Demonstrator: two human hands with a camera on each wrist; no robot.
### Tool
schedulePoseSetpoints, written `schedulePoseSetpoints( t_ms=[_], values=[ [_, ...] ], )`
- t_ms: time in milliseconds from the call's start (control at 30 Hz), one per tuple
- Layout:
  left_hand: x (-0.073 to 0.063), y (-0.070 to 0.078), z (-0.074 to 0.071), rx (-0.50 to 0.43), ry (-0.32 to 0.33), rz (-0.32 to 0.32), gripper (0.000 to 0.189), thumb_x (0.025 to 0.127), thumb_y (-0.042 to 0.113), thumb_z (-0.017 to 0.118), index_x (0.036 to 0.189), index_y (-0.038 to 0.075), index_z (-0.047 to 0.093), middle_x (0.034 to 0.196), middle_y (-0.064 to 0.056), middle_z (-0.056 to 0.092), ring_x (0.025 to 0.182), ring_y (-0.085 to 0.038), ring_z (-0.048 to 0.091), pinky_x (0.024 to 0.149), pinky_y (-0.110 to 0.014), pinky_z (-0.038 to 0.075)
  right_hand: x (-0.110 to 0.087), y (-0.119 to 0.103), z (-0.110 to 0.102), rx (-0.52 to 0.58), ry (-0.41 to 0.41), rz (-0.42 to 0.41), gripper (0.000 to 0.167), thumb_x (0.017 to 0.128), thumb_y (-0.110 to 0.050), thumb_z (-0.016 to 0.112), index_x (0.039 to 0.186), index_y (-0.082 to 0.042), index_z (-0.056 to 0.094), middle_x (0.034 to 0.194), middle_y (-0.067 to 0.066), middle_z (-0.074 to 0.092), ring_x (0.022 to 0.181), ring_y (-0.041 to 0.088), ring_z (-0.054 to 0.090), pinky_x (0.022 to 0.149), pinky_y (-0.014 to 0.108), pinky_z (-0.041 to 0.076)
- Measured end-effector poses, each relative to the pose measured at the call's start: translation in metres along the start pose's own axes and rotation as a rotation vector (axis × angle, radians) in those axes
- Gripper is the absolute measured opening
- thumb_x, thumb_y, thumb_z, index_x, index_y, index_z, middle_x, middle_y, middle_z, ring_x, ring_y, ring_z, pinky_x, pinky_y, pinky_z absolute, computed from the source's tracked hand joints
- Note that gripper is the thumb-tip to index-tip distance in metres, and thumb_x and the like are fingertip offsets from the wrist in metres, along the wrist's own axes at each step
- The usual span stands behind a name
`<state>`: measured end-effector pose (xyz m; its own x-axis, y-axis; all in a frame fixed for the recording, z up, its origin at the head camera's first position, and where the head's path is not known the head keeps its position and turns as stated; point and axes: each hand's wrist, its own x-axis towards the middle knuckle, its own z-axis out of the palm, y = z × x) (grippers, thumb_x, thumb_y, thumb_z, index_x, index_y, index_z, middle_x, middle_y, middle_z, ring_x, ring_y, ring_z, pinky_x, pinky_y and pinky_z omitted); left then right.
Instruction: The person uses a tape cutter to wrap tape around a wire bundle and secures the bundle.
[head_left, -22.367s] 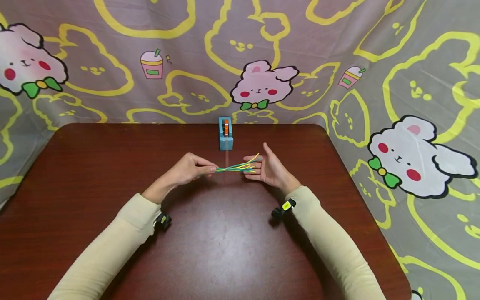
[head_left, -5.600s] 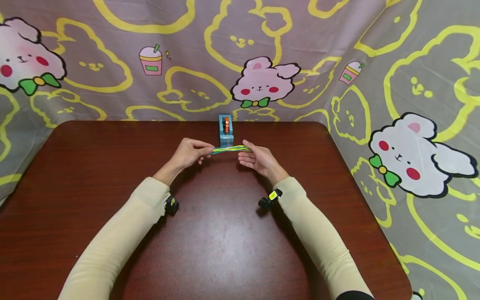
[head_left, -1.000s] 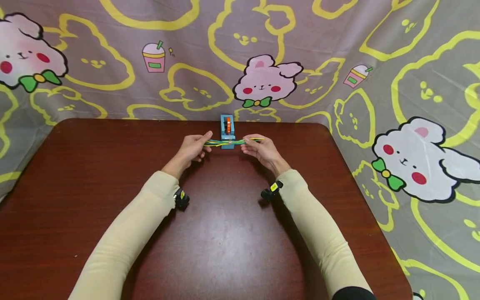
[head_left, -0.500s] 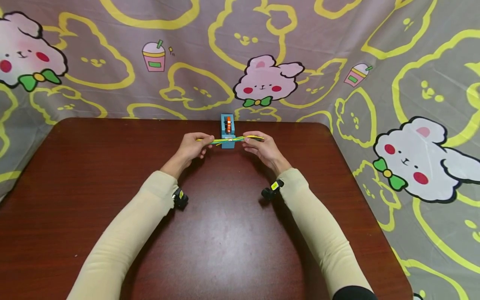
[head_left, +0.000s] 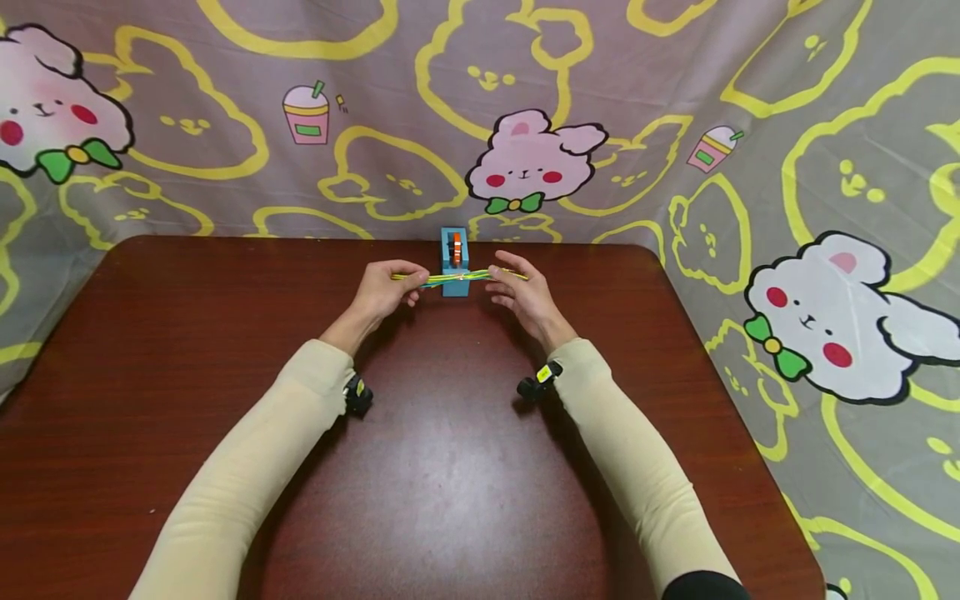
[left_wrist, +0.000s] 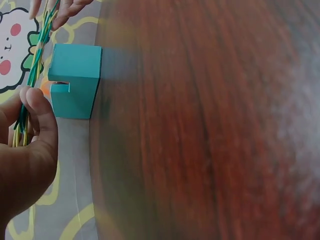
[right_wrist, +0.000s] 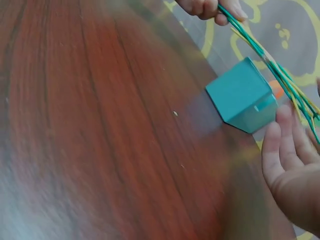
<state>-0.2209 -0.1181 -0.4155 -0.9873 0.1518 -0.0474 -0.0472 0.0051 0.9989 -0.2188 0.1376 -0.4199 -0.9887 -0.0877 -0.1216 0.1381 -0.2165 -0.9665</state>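
My left hand [head_left: 381, 292] pinches one end of a bundle of thin green and yellow wires [left_wrist: 36, 70] between thumb and fingers. A small pale band, like clear tape, goes round the bundle's middle [right_wrist: 266, 57]. At the other end my right hand [head_left: 525, 293] has its thumb raised and its fingers loosely extended beside and under the spread wire ends. In the head view the bundle lies level, just over the front of a blue tape dispenser [head_left: 455, 288]. The dispenser holds an orange roll [head_left: 457, 249].
The dispenser stands near the back edge of the dark red-brown wooden table [head_left: 450, 467]. Directly behind that edge hangs a patterned cloth [head_left: 225, 196], with another side of it on the right. Each sleeve carries a black wrist camera [head_left: 358, 396] at the cuff.
Tape stretched from dispenser to bundle 22 seconds ago; that strip no longer shows. Both hands have moved back toward the dispenser. In the last half second my right thumb has lifted off the wires.
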Motion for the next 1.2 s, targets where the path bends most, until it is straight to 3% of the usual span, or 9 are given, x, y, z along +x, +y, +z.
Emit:
schedulePoseSetpoints(
  t_ms=[67,200,300,400,533,667,867,967,1200],
  values=[
    [0.001,0.0,-0.001,0.013,0.001,0.02,0.027,0.095,0.004,0.069,0.113,-0.016,0.067,0.078,-0.004,0.068,0.054,-0.007,0.059,0.056,-0.021,0.054,-0.002,0.001,0.003,0.024,0.049,0.036,0.042,0.099,-0.025,0.068,0.136,-0.01,0.056,0.124,0.018,0.064,0.085,0.02,0.068,0.075,0.032,0.055],
    [0.001,-0.002,-0.002,0.043,0.01,0.067,0.025,0.094,0.005,0.071,0.11,-0.013,0.07,0.078,-0.002,0.069,0.055,-0.009,0.061,0.057,-0.023,0.055,-0.006,0.007,0.009,0.094,0.12,0.178,0.059,0.094,-0.05,0.068,0.13,-0.005,0.056,0.097,0.01,0.069,0.077,0.018,0.066,0.07,0.031,0.056],
    [0.003,-0.007,-0.004,0.06,0.021,0.12,0.022,0.093,0.005,0.072,0.108,-0.012,0.071,0.079,-0.002,0.07,0.057,-0.013,0.063,0.057,-0.022,0.054,-0.008,0.013,0.017,0.197,0.106,0.298,0.071,0.092,-0.06,0.065,0.13,0.0,0.056,0.089,0.007,0.066,0.073,0.017,0.062,0.067,0.029,0.055],
    [0.004,-0.008,-0.005,0.066,0.02,0.169,0.021,0.093,0.004,0.072,0.106,-0.012,0.072,0.08,-0.003,0.071,0.059,-0.018,0.065,0.057,-0.022,0.055,-0.011,0.018,0.029,0.268,0.07,0.346,0.067,0.094,-0.057,0.064,0.125,0.002,0.06,0.09,0.007,0.067,0.074,0.017,0.063,0.068,0.027,0.055],
    [0.004,-0.009,-0.005,0.068,0.016,0.229,0.019,0.093,0.002,0.072,0.104,-0.013,0.072,0.08,-0.006,0.072,0.059,-0.018,0.065,0.056,-0.023,0.055,-0.012,0.021,0.047,0.272,0.055,0.293,0.055,0.097,-0.041,0.068,0.124,0.006,0.062,0.09,0.009,0.071,0.075,0.017,0.068,0.071,0.027,0.057],
    [0.005,-0.01,-0.005,0.084,0.014,0.26,0.018,0.093,0.002,0.072,0.103,-0.013,0.072,0.079,-0.007,0.072,0.059,-0.02,0.065,0.056,-0.022,0.054,-0.009,0.023,0.058,0.291,0.089,0.238,0.045,0.097,-0.027,0.07,0.126,0.007,0.062,0.092,0.01,0.071,0.075,0.016,0.069,0.072,0.026,0.057],
    [0.003,-0.011,-0.006,0.136,-0.008,0.284,0.017,0.093,0.002,0.072,0.102,-0.012,0.073,0.081,-0.018,0.071,0.058,-0.014,0.062,0.059,-0.027,0.056,-0.003,0.028,0.065,0.323,0.148,0.217,0.015,0.098,-0.019,0.069,0.099,-0.004,0.071,0.089,0.01,0.071,0.072,0.015,0.069,0.07,0.025,0.058],
    [0.003,-0.012,-0.007,0.157,-0.013,0.288,0.016,0.092,0.002,0.072,0.101,-0.011,0.073,0.082,-0.023,0.07,0.058,-0.012,0.061,0.06,-0.031,0.057,-0.002,0.031,0.066,0.333,0.157,0.212,0.011,0.098,-0.016,0.068,0.094,-0.006,0.071,0.085,0.008,0.072,0.07,0.013,0.068,0.069,0.024,0.057],
    [0.002,-0.013,-0.008,0.154,-0.013,0.287,0.018,0.092,0.002,0.073,0.103,-0.012,0.073,0.076,-0.018,0.069,0.058,-0.016,0.062,0.058,-0.029,0.055,-0.001,0.034,0.069,0.333,0.172,0.175,0.009,0.1,-0.013,0.066,0.096,-0.007,0.07,0.086,0.006,0.071,0.074,0.012,0.068,0.069,0.021,0.055]
  ],
)
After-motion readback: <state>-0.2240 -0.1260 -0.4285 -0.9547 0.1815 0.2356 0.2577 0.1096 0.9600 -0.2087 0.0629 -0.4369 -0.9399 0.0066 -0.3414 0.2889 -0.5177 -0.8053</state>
